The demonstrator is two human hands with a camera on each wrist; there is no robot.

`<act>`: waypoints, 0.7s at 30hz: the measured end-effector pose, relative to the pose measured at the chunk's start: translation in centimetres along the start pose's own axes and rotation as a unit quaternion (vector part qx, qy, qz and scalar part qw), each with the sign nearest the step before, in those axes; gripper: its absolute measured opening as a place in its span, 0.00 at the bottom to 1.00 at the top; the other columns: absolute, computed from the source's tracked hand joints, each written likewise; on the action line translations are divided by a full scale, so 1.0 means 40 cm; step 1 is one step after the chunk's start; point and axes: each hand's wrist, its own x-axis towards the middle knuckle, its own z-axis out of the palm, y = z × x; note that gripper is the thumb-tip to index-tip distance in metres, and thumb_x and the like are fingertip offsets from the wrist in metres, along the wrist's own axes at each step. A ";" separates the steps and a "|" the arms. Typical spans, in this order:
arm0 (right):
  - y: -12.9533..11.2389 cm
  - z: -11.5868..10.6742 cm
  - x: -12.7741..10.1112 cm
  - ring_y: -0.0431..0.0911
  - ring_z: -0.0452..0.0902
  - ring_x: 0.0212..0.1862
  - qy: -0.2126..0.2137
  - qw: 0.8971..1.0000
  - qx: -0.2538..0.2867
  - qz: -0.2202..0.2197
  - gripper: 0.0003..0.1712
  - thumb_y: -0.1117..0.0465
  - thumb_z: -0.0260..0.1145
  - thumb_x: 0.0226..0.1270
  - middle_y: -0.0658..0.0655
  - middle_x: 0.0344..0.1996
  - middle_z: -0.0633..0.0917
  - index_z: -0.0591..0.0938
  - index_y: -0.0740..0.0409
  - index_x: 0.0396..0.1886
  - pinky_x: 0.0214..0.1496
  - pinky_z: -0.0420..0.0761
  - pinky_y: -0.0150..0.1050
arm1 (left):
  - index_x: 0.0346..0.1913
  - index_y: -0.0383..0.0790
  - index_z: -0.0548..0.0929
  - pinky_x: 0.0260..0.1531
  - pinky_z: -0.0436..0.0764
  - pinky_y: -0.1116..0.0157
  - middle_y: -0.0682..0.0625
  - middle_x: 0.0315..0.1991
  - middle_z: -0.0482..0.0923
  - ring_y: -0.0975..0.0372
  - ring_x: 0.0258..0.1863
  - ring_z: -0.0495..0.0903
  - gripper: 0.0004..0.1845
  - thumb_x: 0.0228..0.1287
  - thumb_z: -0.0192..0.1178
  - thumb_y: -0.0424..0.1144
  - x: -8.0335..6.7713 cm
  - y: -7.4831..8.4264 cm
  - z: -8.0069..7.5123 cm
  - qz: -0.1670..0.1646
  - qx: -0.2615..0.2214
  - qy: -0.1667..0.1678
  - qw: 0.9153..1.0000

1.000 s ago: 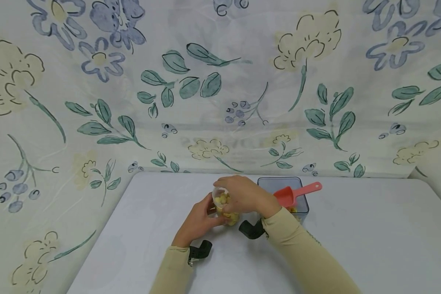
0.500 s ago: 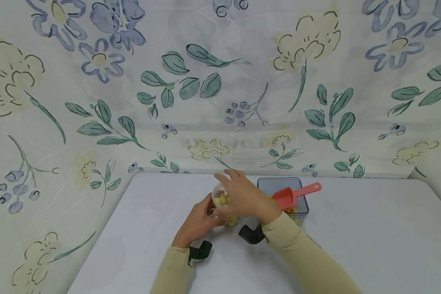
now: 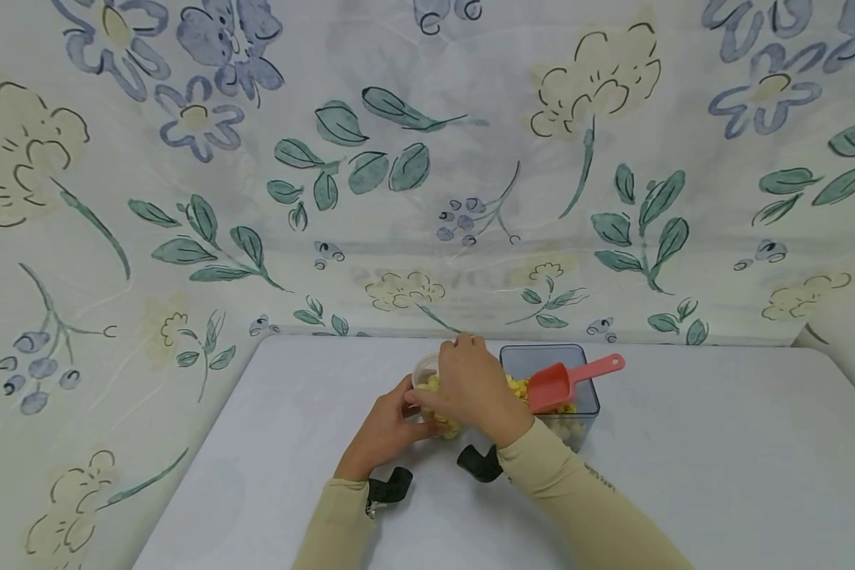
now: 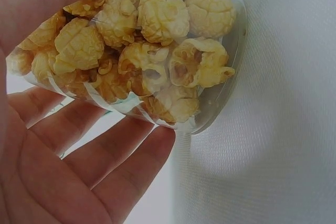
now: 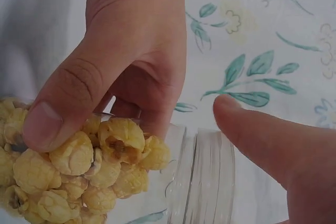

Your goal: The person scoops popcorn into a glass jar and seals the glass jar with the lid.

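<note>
The left hand (image 3: 381, 431) grips a clear cup (image 4: 210, 103) of popcorn (image 4: 152, 51), fingers curled round its wall. The right hand (image 3: 470, 388) lies over the cup's mouth, thumb pressing popcorn, fingers loosely bent. The cup sits just left of the tub (image 3: 584, 396), which holds a red scoop (image 3: 566, 380).

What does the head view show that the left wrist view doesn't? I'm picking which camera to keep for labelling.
Only the head view shows the right hand over the cup's mouth, the grey bin with the pink scoop, the table and the flowered backdrop. Only the left wrist view shows the popcorn up close through the clear wall, with the fingers beneath it. Both show the left hand holding the clear cup.
</note>
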 end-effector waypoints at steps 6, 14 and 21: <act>-0.002 0.001 0.007 0.56 0.76 0.47 -0.007 1.000 -0.008 0.006 0.40 0.33 0.72 0.57 0.65 0.42 0.81 0.84 0.69 0.44 0.46 0.84 0.47 | 0.67 0.44 0.72 0.63 0.75 0.51 0.50 0.59 0.78 0.54 0.61 0.78 0.35 0.58 0.75 0.41 0.000 -0.001 -0.002 -0.006 0.001 -0.001 1.000; 0.008 -0.007 0.014 0.53 0.78 0.49 -0.018 0.999 -0.014 -0.023 0.38 0.36 0.75 0.55 0.62 0.42 0.84 0.85 0.67 0.46 0.49 0.83 0.46 | 0.66 0.45 0.72 0.62 0.76 0.52 0.51 0.59 0.79 0.56 0.59 0.80 0.35 0.57 0.75 0.43 0.004 0.000 -0.003 -0.006 0.017 0.002 1.000; 0.020 -0.010 0.020 0.53 0.77 0.47 -0.033 0.998 0.001 -0.050 0.37 0.39 0.76 0.55 0.60 0.42 0.84 0.85 0.66 0.50 0.47 0.83 0.45 | 0.68 0.44 0.71 0.63 0.76 0.52 0.47 0.60 0.78 0.53 0.61 0.79 0.36 0.59 0.74 0.43 -0.001 0.000 -0.002 -0.005 -0.004 -0.007 1.000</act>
